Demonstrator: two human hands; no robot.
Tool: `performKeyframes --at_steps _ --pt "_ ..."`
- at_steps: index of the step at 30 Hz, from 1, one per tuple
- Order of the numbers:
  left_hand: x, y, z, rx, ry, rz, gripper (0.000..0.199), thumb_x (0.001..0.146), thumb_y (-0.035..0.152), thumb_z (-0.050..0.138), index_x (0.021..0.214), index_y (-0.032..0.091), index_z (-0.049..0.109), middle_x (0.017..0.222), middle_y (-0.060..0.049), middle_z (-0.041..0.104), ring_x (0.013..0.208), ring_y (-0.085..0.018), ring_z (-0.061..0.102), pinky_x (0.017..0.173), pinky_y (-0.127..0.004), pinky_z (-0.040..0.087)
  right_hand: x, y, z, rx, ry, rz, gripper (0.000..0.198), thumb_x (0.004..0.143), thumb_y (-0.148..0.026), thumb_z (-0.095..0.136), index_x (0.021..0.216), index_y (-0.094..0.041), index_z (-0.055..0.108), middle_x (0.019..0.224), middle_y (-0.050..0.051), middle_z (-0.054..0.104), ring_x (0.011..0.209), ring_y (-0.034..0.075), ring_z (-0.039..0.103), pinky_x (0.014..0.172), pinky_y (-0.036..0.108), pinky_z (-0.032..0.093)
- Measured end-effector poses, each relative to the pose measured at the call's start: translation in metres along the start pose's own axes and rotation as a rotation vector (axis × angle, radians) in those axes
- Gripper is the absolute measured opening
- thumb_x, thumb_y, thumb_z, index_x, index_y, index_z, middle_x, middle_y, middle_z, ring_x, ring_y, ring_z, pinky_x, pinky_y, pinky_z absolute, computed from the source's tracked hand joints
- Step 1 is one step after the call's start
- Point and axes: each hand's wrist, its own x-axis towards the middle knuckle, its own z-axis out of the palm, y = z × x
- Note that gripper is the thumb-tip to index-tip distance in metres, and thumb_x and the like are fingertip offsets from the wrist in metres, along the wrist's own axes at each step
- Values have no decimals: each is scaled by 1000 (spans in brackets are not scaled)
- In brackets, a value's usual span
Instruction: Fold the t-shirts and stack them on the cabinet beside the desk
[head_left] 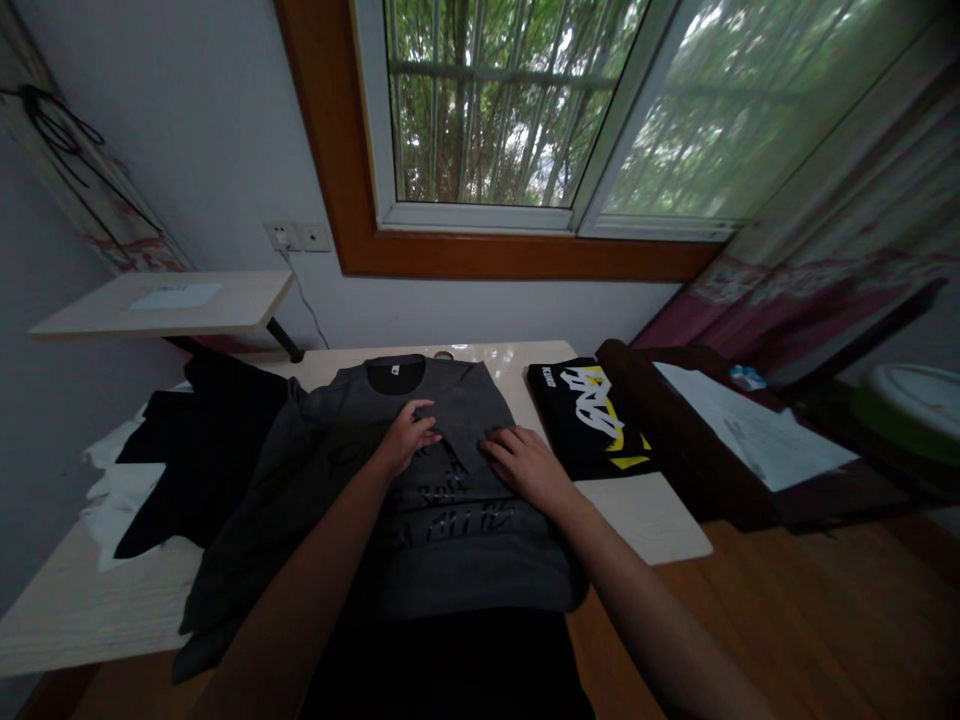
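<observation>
The left hand (410, 438) has loose, bent fingers; the right hand (529, 468) lies lightly spread on the dark grey cloth T-shirt (457, 560): smooth gently.

The left hand (409, 440) and right hand (531, 468) are bare, with slim bare forearms (637, 600); plain black clothing (454, 665) shows below the dark grey T-shirt (472, 575).

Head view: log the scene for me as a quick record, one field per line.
Center: dark gray shirt, print up, neckline toward the window
Left hand: over the shirt's chest, fingers loosely bent; contact unclear
Right hand: resting on the shirt
Right side: folded black garment, white and yellow print
Left side: black cloth over white cloth
</observation>
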Motion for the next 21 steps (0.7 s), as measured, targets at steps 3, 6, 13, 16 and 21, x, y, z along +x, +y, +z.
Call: performKeyframes --at_steps 3,6,13,16,21 --pt "0 -1 -1 71 2 12 31 84 20 64 115 21 61 91 0 58 69 -8 66 77 -33 62 6 -1 5 -7 7 -31 27 96 -23 59 122 -23 66 110 10 68 103 26 59 93 39 46" --pt "2 -1 -4 170 13 34 20 85 23 63 105 19 65 88 -1 62 67 -11 65 72 -32 61 6 3 9 56 62 -7 18 97 -22 57 110 -21 69 102 10 70 97 24 62 90 37 47" --pt "-5 7 -14 524 50 235 9 81 19 66 86 20 73 92 -5 66 92 -21 62 95 -39 51 -6 10 1 264 54 26 15 94 -21 57 105 -21 67 104 9 70 100 23 63 91 35 50" --pt "-11 8 -17 900 54 419 15 83 16 62 89 22 74 96 -7 66 101 -24 57 102 -41 45 -9 11 -1 289 -7 21 16 93 -22 59 106 -22 68 101 7 71 98 22 65 90 34 51" --pt "-13 3 -21 1168 55 528 23 89 18 55 99 22 75 96 -8 67 95 -25 56 95 -40 47 4 10 0 253 5 147 26 99 -24 49 118 -22 67 106 7 71 100 21 66 92 32 52"
